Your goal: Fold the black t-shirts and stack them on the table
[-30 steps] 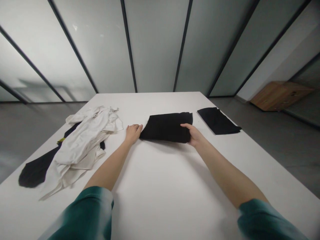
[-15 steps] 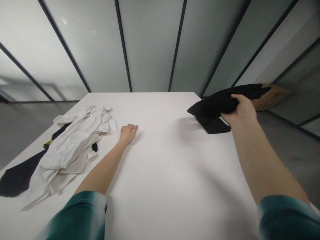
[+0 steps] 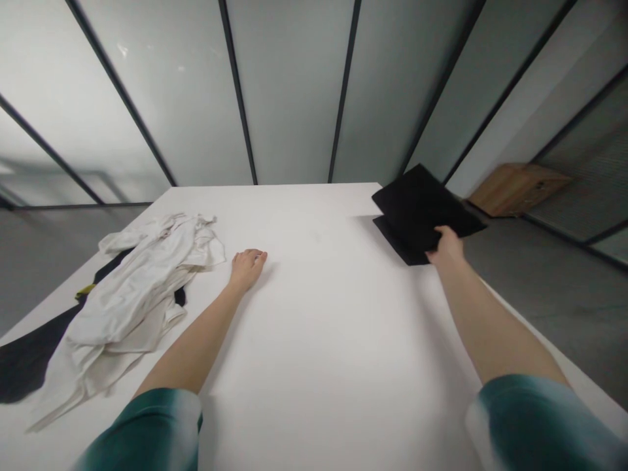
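Observation:
My right hand point(image 3: 447, 246) grips the near edge of a folded black cloth point(image 3: 424, 199) over the right edge of the white table point(image 3: 314, 353). The cloth is spread fairly flat and tilted, its far corner raised. Below it shows another flat black layer point(image 3: 396, 246); whether the two are joined I cannot tell. My left hand point(image 3: 248, 268) rests on the table left of the middle, fingers loosely bent and holding nothing. Just left of it lies a crumpled white garment point(image 3: 132, 294), partly covering a dark garment point(image 3: 34, 356).
A small yellow patch point(image 3: 86, 291) shows beside the dark garment. Beyond the table's right side stands a wooden box-like piece point(image 3: 517, 188). Frosted panels with dark frames point(image 3: 294, 91) rise behind the table's far edge.
My right hand has moved left and down with the black cloth, which was bunched and now spreads flatter over the lower black layer. My left hand stays at the same spot on the table.

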Available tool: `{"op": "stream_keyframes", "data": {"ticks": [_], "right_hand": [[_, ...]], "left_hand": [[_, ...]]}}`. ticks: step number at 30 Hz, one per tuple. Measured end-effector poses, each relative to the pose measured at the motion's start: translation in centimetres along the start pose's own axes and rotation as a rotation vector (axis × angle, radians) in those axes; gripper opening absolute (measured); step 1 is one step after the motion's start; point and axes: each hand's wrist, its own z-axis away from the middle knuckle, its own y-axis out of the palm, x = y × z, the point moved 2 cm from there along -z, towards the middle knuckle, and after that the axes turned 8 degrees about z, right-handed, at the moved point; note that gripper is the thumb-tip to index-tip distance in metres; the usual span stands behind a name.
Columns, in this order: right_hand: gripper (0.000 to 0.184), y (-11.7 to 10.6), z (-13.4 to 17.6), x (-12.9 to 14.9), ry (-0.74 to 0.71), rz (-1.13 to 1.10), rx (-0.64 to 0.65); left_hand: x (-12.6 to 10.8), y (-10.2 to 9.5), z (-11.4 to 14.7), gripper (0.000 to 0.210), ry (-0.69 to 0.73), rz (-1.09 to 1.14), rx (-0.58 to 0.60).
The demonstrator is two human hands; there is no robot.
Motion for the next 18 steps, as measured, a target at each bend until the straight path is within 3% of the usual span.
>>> {"op": "stream_keyframes", "data": {"ticks": [1, 5, 12, 18], "right_hand": [[0.020, -0.1, 0.3, -2.2, 0.075, -0.022, -0.033], [0.031, -0.1, 0.5, -6.7, 0.012, -0.078, -0.095], [0.029, -0.2, -0.4, -6.6, 0.036, -0.136, -0.083], [0.028, -0.6, 0.9, -6.0, 0.104, -0.431, -0.040]], "left_hand": [[0.0, 0.0, 0.0, 0.042, -0.002, 0.000, 0.001], [0.0, -0.2, 0.1, 0.042, -0.010, 0.014, -0.004], [0.0, -0.2, 0.2, 0.042, -0.017, 0.033, 0.004], [0.0, -0.1, 0.1, 0.043, -0.013, 0.010, 0.015]]}}
